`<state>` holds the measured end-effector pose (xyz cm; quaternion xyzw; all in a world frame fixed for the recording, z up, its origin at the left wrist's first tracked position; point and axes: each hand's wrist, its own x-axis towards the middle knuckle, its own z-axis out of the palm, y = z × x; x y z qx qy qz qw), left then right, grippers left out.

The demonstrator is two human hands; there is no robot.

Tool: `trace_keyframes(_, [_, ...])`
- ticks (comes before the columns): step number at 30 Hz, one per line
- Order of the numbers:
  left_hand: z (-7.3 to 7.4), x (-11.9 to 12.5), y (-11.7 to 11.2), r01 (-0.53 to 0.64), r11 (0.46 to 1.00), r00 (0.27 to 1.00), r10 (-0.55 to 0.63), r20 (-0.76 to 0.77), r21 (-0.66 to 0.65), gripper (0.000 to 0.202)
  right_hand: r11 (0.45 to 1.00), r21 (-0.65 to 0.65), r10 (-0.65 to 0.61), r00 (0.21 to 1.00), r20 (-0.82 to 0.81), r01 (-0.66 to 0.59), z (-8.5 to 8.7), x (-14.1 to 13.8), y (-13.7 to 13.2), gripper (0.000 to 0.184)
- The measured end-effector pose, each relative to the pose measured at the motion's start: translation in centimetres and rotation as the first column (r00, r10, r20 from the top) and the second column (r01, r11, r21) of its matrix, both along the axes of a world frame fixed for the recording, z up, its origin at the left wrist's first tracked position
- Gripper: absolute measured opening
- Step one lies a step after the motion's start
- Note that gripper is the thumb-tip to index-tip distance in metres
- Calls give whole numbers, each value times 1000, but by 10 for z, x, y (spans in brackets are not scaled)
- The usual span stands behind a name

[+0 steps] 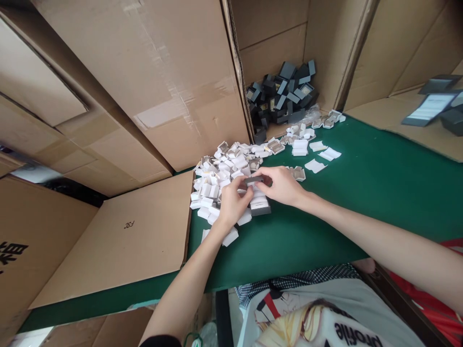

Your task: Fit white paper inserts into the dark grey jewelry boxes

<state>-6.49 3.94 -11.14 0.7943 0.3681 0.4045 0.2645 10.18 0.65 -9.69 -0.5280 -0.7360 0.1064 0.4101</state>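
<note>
My left hand and my right hand meet over the green table, fingers pinched together on a small dark grey box part. Just below it stands a dark box with a white insert, touching my left fingers. A heap of small white inserts lies behind and under my hands. More loose white inserts are scattered to the right. A pile of dark grey boxes sits inside an open carton at the back.
Large cardboard cartons stand at the left and back, one flap lying flat on the table. Another carton with dark grey box pieces is at the right. The table's near edge is by my lap.
</note>
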Motion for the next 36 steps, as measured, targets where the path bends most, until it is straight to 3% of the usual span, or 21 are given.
trace_keyframes(6, [3, -4, 8, 20, 999, 987, -12, 160, -45, 16, 993, 28, 116, 992, -53, -115, 0, 4, 3, 32])
trace_keyframes(9, [3, -5, 8, 7, 998, 979, 5, 205, -61, 19, 998, 15, 58, 998, 16, -58, -2, 5, 5, 14])
trace_keyframes(12, [3, -5, 5, 80, 995, 980, -68, 187, -59, 26, 1000, -21, 25, 993, 118, -23, -2, 7, 8, 8])
trace_keyframes(17, [6, -7, 0, 206, 975, 978, -202, -52, 83, 46, 996, -92, 12, 973, 232, 10, 10, 17, 2, 5])
trace_keyframes(21, [12, -8, -7, 235, 954, 961, -201, -189, 183, 51, 977, -210, 14, 965, 262, 43, 16, 42, -30, 4])
trace_keyframes(25, [12, -4, -16, 280, 902, 914, -146, -377, 328, 43, 918, -374, -58, 980, 193, 128, 8, 81, -71, 14])
trace_keyframes(28, [7, 2, -24, 390, 845, 852, -181, -491, 365, 40, 904, -388, -190, 982, 11, 179, -3, 122, -92, 21])
trace_keyframes(31, [2, 8, -32, 483, 804, 794, -236, -561, 346, 37, 866, -324, -455, 868, -198, 380, -9, 175, -98, 28])
trace_keyframes(33, [-1, 11, -35, 522, 782, 764, -251, -594, 341, 37, 778, -272, -628, 703, -334, 566, -7, 214, -96, 29])
trace_keyframes(36, [-6, 14, -38, 555, 766, 736, -271, -620, 324, 36, 611, -248, -763, 477, -436, 752, 0, 269, -87, 19])
